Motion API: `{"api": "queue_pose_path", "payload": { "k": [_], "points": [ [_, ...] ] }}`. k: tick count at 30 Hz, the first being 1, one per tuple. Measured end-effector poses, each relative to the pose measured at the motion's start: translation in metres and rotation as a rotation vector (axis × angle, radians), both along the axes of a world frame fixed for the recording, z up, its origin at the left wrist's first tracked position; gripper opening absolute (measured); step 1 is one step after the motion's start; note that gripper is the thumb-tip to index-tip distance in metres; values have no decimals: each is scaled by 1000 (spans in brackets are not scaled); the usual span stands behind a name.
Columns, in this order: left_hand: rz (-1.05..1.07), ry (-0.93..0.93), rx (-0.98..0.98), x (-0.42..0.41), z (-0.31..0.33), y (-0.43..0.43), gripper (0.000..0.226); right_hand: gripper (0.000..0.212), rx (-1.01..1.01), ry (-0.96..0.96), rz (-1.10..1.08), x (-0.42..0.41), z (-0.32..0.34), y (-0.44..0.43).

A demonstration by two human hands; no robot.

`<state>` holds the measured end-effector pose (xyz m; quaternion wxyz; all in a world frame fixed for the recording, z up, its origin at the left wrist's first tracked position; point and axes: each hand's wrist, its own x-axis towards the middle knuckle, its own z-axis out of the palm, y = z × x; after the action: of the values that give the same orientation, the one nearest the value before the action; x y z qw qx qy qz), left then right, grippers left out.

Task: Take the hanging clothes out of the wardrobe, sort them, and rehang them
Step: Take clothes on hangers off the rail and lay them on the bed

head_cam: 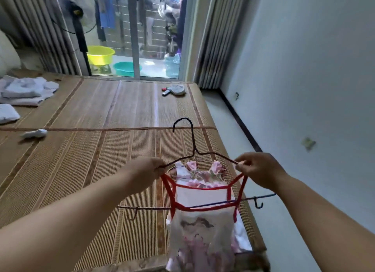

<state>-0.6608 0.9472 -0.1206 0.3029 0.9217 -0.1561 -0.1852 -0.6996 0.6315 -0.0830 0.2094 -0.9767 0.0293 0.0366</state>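
While pinching the red straps (166,181) of the dress (200,196) onto the wire hanger (195,149) ends, left hand (146,170) and right hand (257,170), above the mat's (101,150) right edge: seat both evenly.

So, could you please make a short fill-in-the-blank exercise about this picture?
1. The left hand and the right hand each hold one end of a dark wire ___.
2. The white top has ___ straps.
3. Outside, the basin left of the teal basin is ___.
Missing words: hanger; red; yellow.
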Motion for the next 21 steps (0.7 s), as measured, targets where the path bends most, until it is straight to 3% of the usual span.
{"api": "queue_pose_path", "payload": {
  "k": [4, 7, 11, 21],
  "points": [
    [-89, -19, 32, 7, -11, -47, 16, 18, -31, 22, -103, -19, -3, -36],
    [-153, -108, 161, 18, -25, -76, 22, 21, -52, 56, -153, -19, -14, -61],
    [-172, -66, 166, 40, -51, -108, 18, 20, -22, 123, -199, 4, -41, -90],
    [79, 202, 181, 147, -151, -172, 16, 18, 76, 324, -143, 156, -157, -148]
  ]
}}
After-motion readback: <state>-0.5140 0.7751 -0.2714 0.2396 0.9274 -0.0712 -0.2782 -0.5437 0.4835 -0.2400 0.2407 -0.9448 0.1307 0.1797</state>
